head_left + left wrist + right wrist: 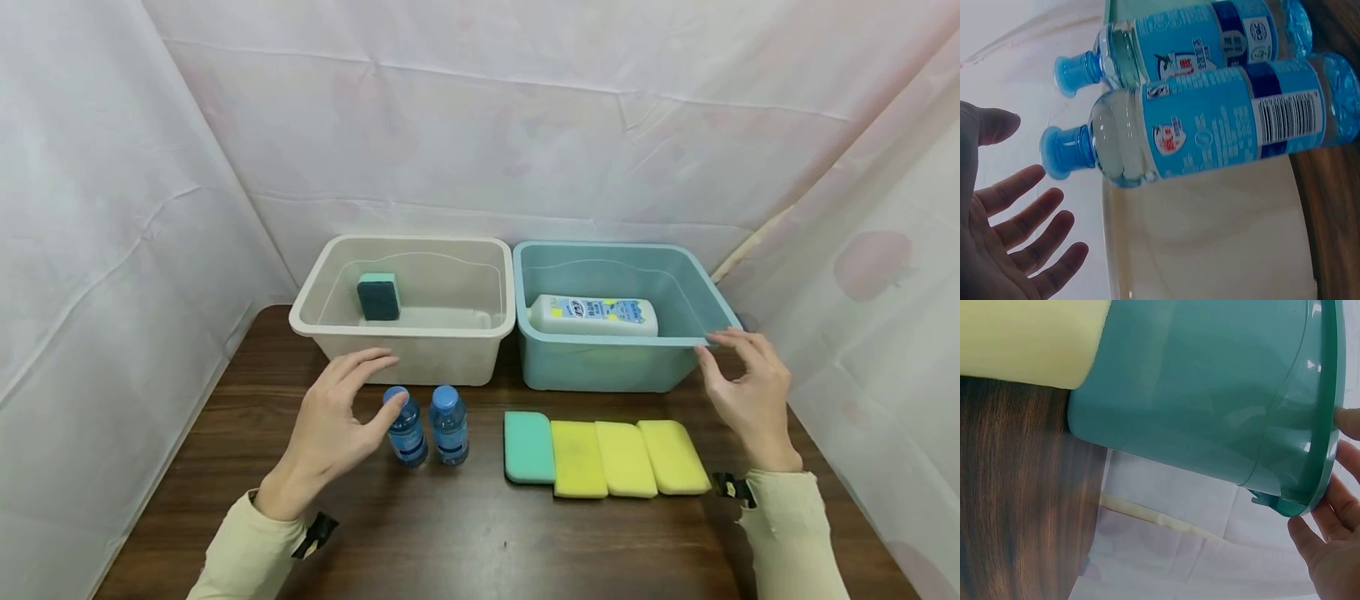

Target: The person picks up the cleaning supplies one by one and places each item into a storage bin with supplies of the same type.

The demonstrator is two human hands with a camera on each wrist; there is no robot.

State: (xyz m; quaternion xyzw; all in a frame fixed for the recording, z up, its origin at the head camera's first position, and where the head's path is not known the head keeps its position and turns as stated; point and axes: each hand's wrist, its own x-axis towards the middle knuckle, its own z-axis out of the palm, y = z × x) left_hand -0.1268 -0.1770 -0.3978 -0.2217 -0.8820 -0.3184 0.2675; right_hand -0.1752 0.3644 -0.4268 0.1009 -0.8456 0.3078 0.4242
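Observation:
My left hand [333, 425] is held with fingers spread beside two small blue-capped bottles. Its thumb overlaps the cap of the left bottle [408, 437] in the head view, but the left wrist view shows a gap between hand and caps. The second bottle [451, 433] stands upright just to the right. At the front right corner of the blue bin [600, 367], my right hand [750, 392] has its fingertips at the rim, fingers loosely extended; whether they press on it is unclear. Inside that bin a white bottle [592, 317] with a blue label lies on its side.
Left of the blue bin stands a beige bin [420, 358], holding a green sponge [379, 297] with a dark scouring side. In front of the blue bin, a turquoise sponge [528, 447] and three yellow sponges [626, 460] lie in a row on the dark wooden table [480, 550].

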